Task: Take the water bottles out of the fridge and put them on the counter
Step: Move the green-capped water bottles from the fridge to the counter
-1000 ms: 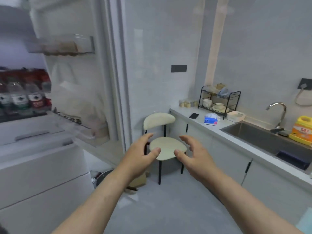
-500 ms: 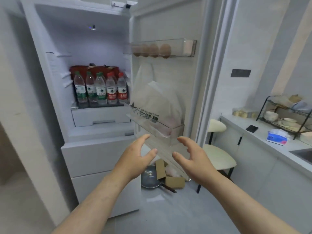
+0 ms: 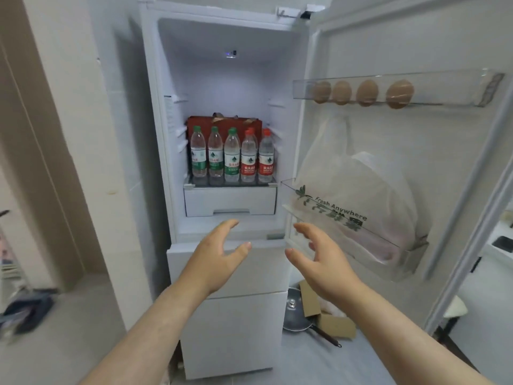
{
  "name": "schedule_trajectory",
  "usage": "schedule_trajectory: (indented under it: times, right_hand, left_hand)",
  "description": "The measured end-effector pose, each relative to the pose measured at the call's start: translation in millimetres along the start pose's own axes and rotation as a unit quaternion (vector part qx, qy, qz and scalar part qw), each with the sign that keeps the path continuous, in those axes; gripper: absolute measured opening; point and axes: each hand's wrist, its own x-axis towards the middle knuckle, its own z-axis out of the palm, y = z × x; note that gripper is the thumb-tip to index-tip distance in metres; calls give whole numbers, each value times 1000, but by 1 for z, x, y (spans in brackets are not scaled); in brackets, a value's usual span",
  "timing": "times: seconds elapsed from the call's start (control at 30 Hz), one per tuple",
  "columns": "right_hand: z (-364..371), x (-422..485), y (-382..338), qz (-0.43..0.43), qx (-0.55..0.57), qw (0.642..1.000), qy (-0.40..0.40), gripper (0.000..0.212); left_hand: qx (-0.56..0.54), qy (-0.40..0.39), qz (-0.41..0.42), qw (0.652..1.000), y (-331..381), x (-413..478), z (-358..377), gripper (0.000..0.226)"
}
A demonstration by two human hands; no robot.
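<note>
Now squared to the fridge [image 3: 222, 79], my left hand [image 3: 219, 255] and right hand [image 3: 320, 259] reach out spread, empty; water bottles [image 3: 232, 158] at twelve o'clock.

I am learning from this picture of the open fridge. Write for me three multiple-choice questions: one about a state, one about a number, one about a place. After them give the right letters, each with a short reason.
1. How are the left hand and the right hand?
A. open and empty
B. clenched in fists
C. clasped together

2. How many eggs lie in the upper door rack?
A. two
B. four
C. six

3. Where do the water bottles stand?
A. in the upper door rack
B. in the left hand
C. on the fridge shelf

Answers:
1 A: the fingers are spread and hold nothing.
2 B: four brown eggs show in a row.
3 C: they stand upright above the white drawer.
</note>
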Motion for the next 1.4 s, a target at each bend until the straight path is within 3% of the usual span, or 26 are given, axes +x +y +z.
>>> schedule_trajectory:
  times: [0.6,0.97,1.17,1.3,1.4]
  right_hand:
    - [116,244,2,-35,83,996,-26,57]
    - [167,367,7,-22,109,994,-25,60]
    - [200,438,7,-6,106,994,7,58]
    - [215,487,8,19,93,994,47,68]
    - [222,516,5,32,87,993,76,75]
  left_hand:
    - [23,82,-63,994,-105,185,-51,58]
    - [-19,114,-81,990,-148,300,-62,57]
    - [-106,135,-88,981,-190,386,-58,49]
    - [-136,179,-103,969,-211,446,-59,38]
    - [-131,207,-118,962,-222,483,-59,49]
